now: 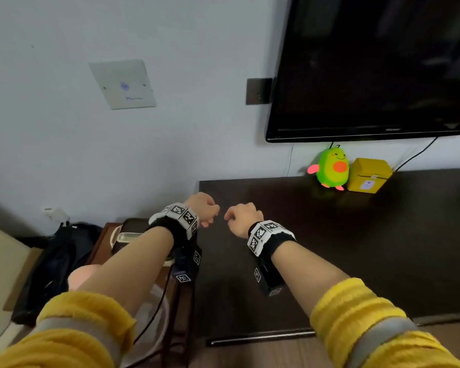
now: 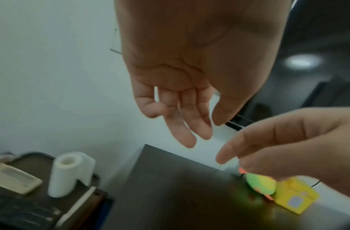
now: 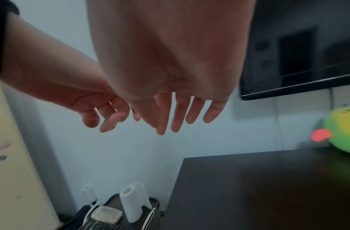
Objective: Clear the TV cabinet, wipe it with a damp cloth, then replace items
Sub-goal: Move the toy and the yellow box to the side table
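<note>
The dark TV cabinet (image 1: 329, 248) runs along the wall under the black TV (image 1: 377, 65). At its back stand a green avocado plush toy (image 1: 332, 167) and a yellow box (image 1: 368, 175), side by side and touching. My left hand (image 1: 206, 209) and right hand (image 1: 241, 215) hover close together above the cabinet's left end, both empty. In the wrist views the left hand (image 2: 182, 118) and the right hand (image 3: 180, 115) hang with relaxed, loosely extended fingers. The plush toy (image 3: 341, 135) and the box (image 2: 296, 199) lie to the right of both hands.
A low side table (image 1: 101, 243) left of the cabinet carries a white paper roll (image 2: 69, 172), a flat pale device (image 2: 14, 179) and cables. A dark bag (image 1: 56, 264) lies on the floor beside it. A wall plate (image 1: 122, 83) and a socket (image 1: 258, 91) sit on the wall.
</note>
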`<state>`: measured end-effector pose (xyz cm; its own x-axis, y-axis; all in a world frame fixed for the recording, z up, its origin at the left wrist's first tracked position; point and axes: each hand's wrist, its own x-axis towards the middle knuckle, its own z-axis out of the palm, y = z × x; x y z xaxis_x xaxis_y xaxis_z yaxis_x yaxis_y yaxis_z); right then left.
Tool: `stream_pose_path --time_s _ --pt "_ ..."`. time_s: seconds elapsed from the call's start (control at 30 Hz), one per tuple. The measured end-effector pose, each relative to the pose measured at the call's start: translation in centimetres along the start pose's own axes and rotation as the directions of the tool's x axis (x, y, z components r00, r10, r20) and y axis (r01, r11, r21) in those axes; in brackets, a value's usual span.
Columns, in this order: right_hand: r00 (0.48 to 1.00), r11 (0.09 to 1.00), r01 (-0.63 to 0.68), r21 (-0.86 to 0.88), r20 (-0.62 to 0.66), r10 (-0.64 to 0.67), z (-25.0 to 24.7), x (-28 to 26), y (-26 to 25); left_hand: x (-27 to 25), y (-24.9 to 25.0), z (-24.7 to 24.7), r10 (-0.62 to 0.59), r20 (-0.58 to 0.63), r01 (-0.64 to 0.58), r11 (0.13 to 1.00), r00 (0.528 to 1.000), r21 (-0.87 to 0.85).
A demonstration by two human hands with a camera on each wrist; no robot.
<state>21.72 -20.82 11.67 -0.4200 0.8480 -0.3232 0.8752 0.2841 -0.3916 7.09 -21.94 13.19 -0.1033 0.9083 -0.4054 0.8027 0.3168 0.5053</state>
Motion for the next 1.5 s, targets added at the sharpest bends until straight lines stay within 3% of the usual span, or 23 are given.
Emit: stream_pose_path --time_s 0.13,0.3,0.53,0.73,0.9,1.23,1.43,1.5 --pt "0.989 0.980 -0.142 0.141 -0.010 0.145 -3.0 -0.8 6.3 1.9 7.2 2.4 0.103 -0.023 -0.103 0.995 0.994 0.004" --pt "0.984 0.980 -0.156 0.126 -0.066 0.165 -6.6 0.1 11.9 5.7 13.9 3.9 0.196 0.080 -0.206 0.968 0.977 0.146" --pt "0.965 0.968 -0.223 0.114 -0.116 0.236 -10.5 4.1 17.5 13.1 18.5 5.5 0.270 0.155 -0.301 0.926 0.950 0.228" --pt "0.963 0.971 -0.234 0.045 -0.127 0.238 -12.5 7.8 22.7 18.3 21.8 6.8 0.287 0.140 -0.313 0.921 0.948 0.231" --pt "0.946 0.951 -0.307 0.043 -0.095 0.310 -13.7 10.1 30.5 23.3 25.4 10.4 0.213 0.064 -0.222 0.948 0.975 0.228" --pt "0.989 0.966 -0.141 -0.214 -0.064 0.130 -19.8 16.3 50.1 34.6 35.5 20.3 -0.049 -0.030 0.053 0.988 0.998 0.148" --pt "0.982 0.938 -0.190 -0.290 -0.044 0.186 -21.0 20.6 57.6 39.5 38.6 24.4 -0.040 -0.054 0.049 0.983 0.998 0.179" --pt "0.980 0.934 -0.191 -0.303 -0.007 0.199 -20.7 21.2 59.2 40.8 38.9 25.4 -0.028 -0.114 0.052 0.977 0.993 0.206"
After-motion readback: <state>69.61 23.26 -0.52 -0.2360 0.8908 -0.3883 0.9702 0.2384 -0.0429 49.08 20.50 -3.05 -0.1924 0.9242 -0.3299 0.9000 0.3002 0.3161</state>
